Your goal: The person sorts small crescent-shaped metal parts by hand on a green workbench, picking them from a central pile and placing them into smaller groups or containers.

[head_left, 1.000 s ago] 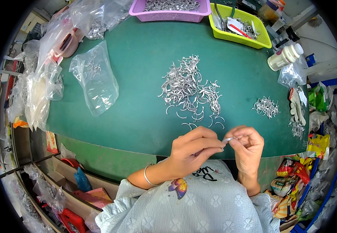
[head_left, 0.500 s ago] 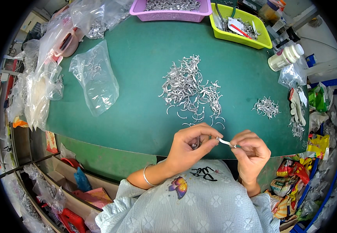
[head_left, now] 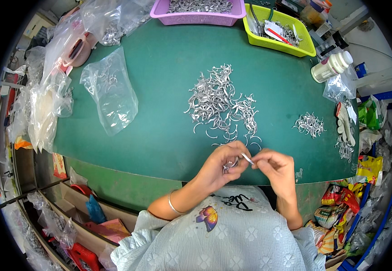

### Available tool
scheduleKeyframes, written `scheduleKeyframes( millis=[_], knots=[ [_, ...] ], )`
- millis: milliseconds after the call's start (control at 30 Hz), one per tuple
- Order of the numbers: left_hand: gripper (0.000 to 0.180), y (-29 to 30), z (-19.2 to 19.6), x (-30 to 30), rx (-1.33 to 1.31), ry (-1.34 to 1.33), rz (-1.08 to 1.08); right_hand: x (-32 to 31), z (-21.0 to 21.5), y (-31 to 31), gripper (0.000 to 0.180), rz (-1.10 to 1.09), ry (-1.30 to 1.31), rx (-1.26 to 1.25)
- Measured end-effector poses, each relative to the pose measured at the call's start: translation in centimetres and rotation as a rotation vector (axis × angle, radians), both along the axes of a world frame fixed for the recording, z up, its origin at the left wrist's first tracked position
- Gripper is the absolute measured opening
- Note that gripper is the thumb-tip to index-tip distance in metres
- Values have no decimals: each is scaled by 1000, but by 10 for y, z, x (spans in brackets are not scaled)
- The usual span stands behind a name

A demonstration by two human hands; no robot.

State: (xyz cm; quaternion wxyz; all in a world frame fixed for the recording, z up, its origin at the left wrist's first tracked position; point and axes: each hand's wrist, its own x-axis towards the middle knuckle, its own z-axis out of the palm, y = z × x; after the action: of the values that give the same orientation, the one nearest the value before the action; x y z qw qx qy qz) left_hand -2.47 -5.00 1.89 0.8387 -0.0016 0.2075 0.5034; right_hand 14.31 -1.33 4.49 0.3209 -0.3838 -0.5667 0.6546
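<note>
Above the near edge of the table, my left hand (head_left: 221, 166) is curled around several curved silver metal pieces (head_left: 230, 165) in its fingers and palm. A single curved metal piece (head_left: 247, 158) shows between my two hands. The fingertips of my right hand (head_left: 275, 169) pinch its near end, and its other end meets the left fingertips. Just beyond the hands lies a large loose pile of similar curved metal pieces (head_left: 214, 99). A smaller heap of short metal pieces (head_left: 310, 124) sits to the right.
At the back are a purple basket (head_left: 198, 19) of metal parts and a yellow-green basket (head_left: 282, 44) with parts and pliers. A clear plastic bag (head_left: 114, 99) lies on the left. On the right stand a white bottle (head_left: 330, 67) and a glove (head_left: 344, 122).
My right hand has moved left toward my left hand. The metal piece between them has turned and shifted left. My left hand's fingers have opened slightly, showing more of the pieces inside.
</note>
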Motion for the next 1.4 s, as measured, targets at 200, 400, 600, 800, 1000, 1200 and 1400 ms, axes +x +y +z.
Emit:
scheduleKeyframes(
  millis=[200, 400, 600, 800, 1000, 1200, 1400],
  knots=[
    [16, 8, -25, 3, 40, -366, 142, -1, -55, 47, 17, -224, -639, 604],
    [15, 12, -42, 1, 145, -159, 104, -11, -70, 57, 11, -181, -772, 762],
    [19, 12, -32, 5, -79, 111, 42, 3, -68, 58, 11, -266, -612, 289],
    [24, 9, -29, 8, -86, 185, 53, -1, -70, 53, 22, -172, -721, 718],
    [23, 10, -40, 0, -277, -394, 328, -7, -48, 50, 16, 174, -690, 350],
    [22, 21, -11, 9, -557, -181, 439, -26, -73, 103, 10, -249, -705, 834],
    [21, 3, -47, -3, -211, -255, 221, -29, -73, 109, 8, -214, -745, 894]
  ],
)
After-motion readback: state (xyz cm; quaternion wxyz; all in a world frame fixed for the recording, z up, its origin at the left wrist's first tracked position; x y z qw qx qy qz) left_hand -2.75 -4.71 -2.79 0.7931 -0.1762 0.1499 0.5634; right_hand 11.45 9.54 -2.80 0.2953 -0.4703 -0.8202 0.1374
